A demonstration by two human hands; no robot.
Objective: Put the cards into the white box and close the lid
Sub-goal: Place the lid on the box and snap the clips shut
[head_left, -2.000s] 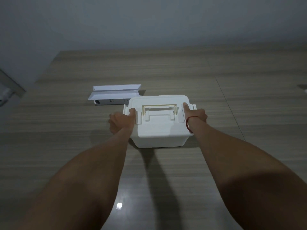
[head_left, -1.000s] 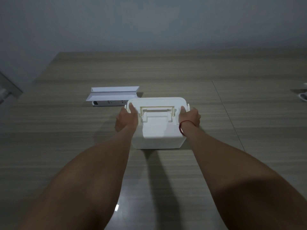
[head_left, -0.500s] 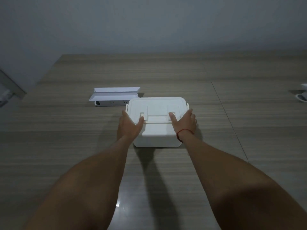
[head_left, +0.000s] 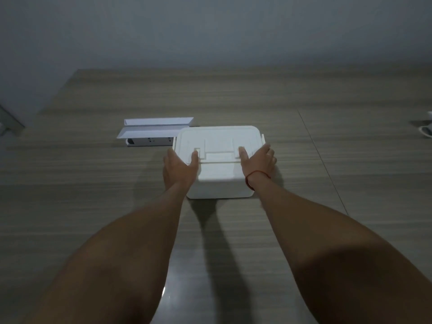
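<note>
Now at lid-seating step, by the look of it. Box (head_left: 219, 181) sits mid-surface (head_left: 327, 206), lid (head_left: 219, 139) on top and flat, handle folded down into its recess. Cards not visible; presumably inside, can't confirm.

To do it well: press evenly w/ both thumbs along the near lid edge, then check the side latches. Small tabs stick up at both ends of the lid, so they may not be snapped yet. Uneven push could tip the box or leave one corner proud.

Left hand (head_left: 178, 169): fingers spread loose, thumb on lid near the handle's left foot, palm against the box's left side. Not clamped on anything.

Right hand (head_left: 258, 163): same, mirrored. Fingers apart, thumb on lid by the handle's right foot, other fingers draped over the right end. Red band at wrist.

Open white carton (head_left: 154, 132) lies behind-left, just beside the box.
</note>
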